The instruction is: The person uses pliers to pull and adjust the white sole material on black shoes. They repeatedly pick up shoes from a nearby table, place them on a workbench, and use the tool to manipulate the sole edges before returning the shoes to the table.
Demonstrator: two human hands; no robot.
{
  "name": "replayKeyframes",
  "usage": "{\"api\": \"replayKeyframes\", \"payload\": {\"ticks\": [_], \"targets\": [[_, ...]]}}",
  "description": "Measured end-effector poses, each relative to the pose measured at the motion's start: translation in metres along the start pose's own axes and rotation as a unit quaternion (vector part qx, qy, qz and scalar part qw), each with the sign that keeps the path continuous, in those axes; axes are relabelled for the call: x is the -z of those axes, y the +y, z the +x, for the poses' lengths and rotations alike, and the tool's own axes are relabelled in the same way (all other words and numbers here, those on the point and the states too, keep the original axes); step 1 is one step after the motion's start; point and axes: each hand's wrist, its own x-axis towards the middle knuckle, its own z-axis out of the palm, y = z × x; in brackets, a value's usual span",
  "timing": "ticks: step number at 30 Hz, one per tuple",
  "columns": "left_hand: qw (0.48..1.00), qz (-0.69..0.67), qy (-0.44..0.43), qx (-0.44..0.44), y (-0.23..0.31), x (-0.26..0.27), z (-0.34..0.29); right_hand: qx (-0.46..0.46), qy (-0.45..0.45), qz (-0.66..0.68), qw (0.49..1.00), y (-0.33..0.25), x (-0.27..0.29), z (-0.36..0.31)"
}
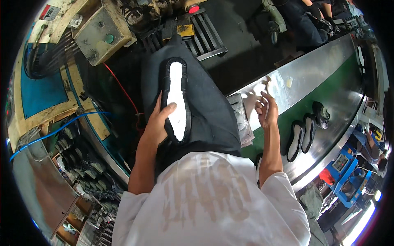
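A black shoe upper [176, 88] with its white underside turned up lies along my lap, its length pointing away from me. My left hand [158, 123] grips it from the left near its closer end, thumb over the white underside and fingers around the black edge. Off to the right, my right hand [267, 111] hovers by the shiny metal ledge [283, 88]; its fingers are bent and apart, with nothing visible in them. A folded greyish cloth or bundle [242, 119] rests between my thigh and that hand.
On the right runs a green conveyor belt [273, 141] with metal edges, carrying several black shoe pieces [295, 141]. To the left are a control box [98, 37] with a green button, a blue hose [53, 137] and a rack of shoes [84, 164]. Another person [305, 24] sits beyond the ledge.
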Motion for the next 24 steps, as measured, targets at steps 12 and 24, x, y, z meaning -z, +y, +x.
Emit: {"api": "replayKeyframes", "payload": {"ticks": [12, 24], "targets": [[0.932, -0.317, -0.154, 0.089, -0.027, 0.026, 0.019, 0.322, -0.237, -0.816, 0.418, 0.037, -0.253, -0.028], [0.979, -0.200, -0.023, -0.028, -0.039, 0.025, 0.013, 0.421, -0.241, -0.635, 0.601, -0.004, -0.279, -0.033]]}}
